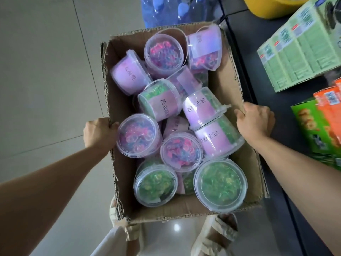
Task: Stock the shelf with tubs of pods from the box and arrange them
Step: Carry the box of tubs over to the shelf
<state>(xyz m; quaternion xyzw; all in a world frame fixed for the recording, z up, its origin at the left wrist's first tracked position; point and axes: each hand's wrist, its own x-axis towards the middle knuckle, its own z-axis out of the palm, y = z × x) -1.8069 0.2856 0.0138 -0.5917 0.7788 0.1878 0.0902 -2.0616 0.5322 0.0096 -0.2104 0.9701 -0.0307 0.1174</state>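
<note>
Either side of the box (238,76), left hand (97,133) and right hand (255,122) grasp its walls; keep it level, lest loose tubs (163,52) roll.

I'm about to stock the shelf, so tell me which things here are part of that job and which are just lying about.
Part of the job:
cardboard box, gripped by left hand and right hand
pink pod tubs
green pod tubs
dark shelf

Just lying about:
water bottles
yellow tub
green cartons
orange packs
</note>
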